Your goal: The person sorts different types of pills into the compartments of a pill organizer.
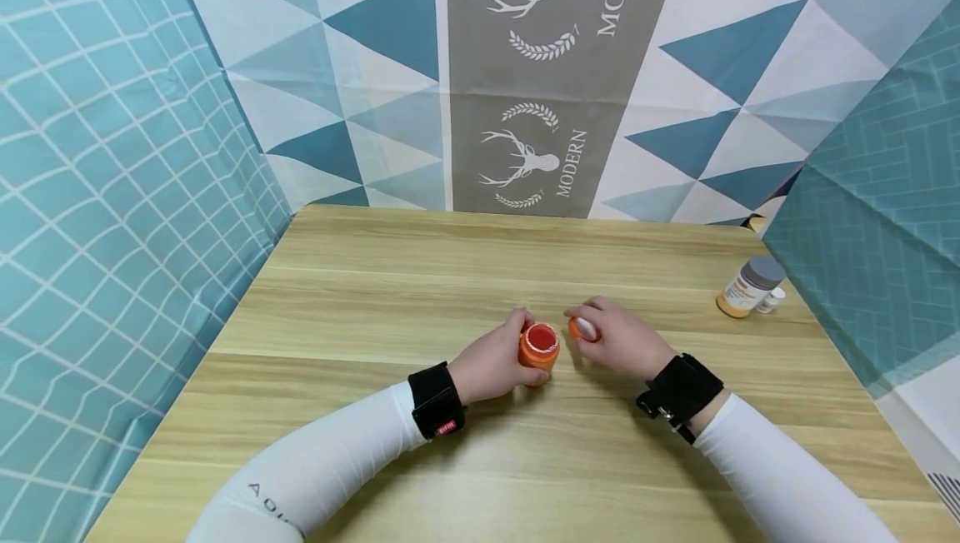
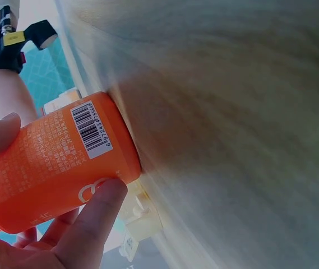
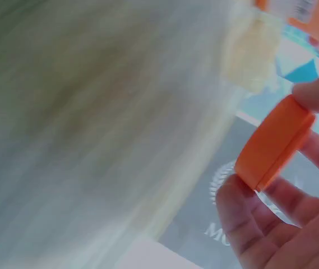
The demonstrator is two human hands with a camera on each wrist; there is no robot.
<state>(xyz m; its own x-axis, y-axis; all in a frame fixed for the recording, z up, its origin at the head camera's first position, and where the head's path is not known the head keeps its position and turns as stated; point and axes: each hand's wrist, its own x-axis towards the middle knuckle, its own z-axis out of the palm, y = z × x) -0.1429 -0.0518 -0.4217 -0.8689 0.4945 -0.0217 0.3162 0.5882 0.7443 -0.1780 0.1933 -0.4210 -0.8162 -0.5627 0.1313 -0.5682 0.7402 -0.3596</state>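
My left hand (image 1: 495,360) grips an orange bottle (image 1: 538,360) around its side, thumb on one side and fingers on the other. The bottle's cap is off and its round mouth faces up, reddish inside. In the left wrist view, a barcode and white print show on the orange bottle (image 2: 52,162), with its base at the wooden tabletop. Just to the right, my right hand (image 1: 618,339) pinches an orange cap (image 1: 576,329) by its edge, a pale inside showing. The right wrist view has the orange cap (image 3: 274,143) between thumb and fingertips, above the table.
At the right side of the wooden table (image 1: 337,285) stands a bottle with a grey lid (image 1: 750,286), and a small white bottle (image 1: 772,301) beside it. A yellowish item (image 1: 756,223) shows at the far right corner. Patterned cloths (image 1: 390,110) hang around the table.
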